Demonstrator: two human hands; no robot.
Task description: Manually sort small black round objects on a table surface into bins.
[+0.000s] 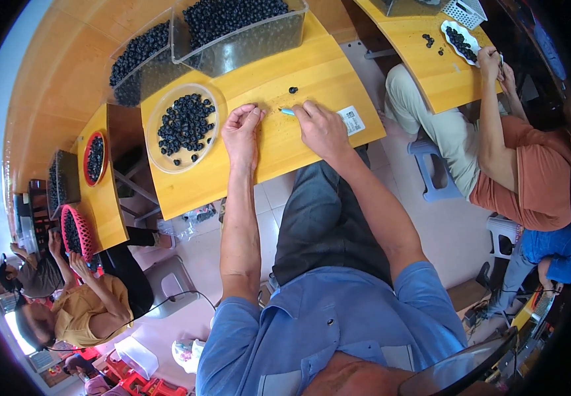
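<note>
Right hand [321, 129] gripped blue tool [287, 111]; left hand [241, 132] pinched closed, contents indiscernible. Advised: steady wrists on yellow table [312, 72], keep tool tip low.

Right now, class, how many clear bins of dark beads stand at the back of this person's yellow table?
2: the left bin behind the clear plate, and the right bin overlapping it. Others may be hidden.
</note>
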